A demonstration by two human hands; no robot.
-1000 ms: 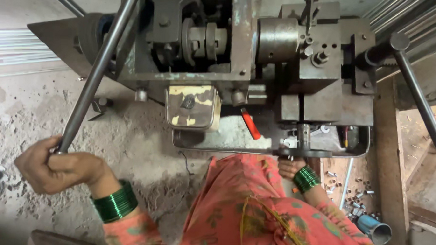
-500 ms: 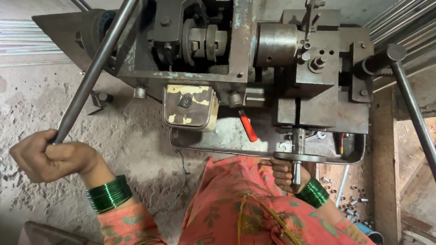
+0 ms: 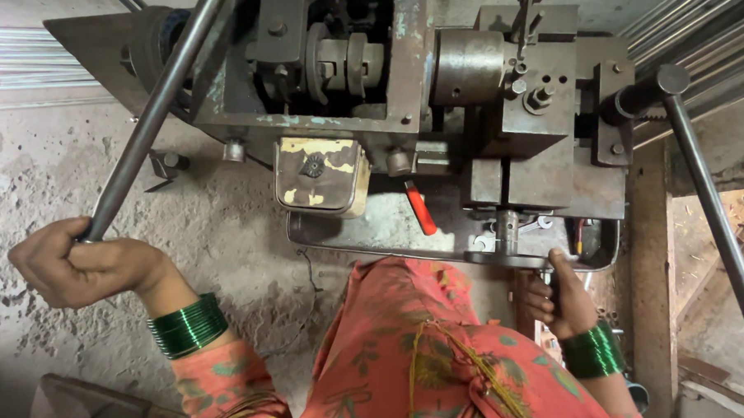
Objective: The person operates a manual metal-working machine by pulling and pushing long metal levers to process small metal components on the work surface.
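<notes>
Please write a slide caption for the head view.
Left hand grips a lever; right hand at the machine's tray.

I see green bangles (image 3: pixel 188 326) just behind my left hand's fingers (image 3: pixel 57 269) on a grey steel lever (image 3: pixel 150 118), a red handle (image 3: pixel 421 209) beyond my right hand's fingers (image 3: pixel 548 298), and orange floral-patterned clothing (image 3: pixel 427 355) between them.

worn cream rectangular plate (image 3: pixel 318 175) on the machine's front

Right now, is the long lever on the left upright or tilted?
Tilted: the long steel lever slants from the machine down-left into the closed left hand.
</notes>
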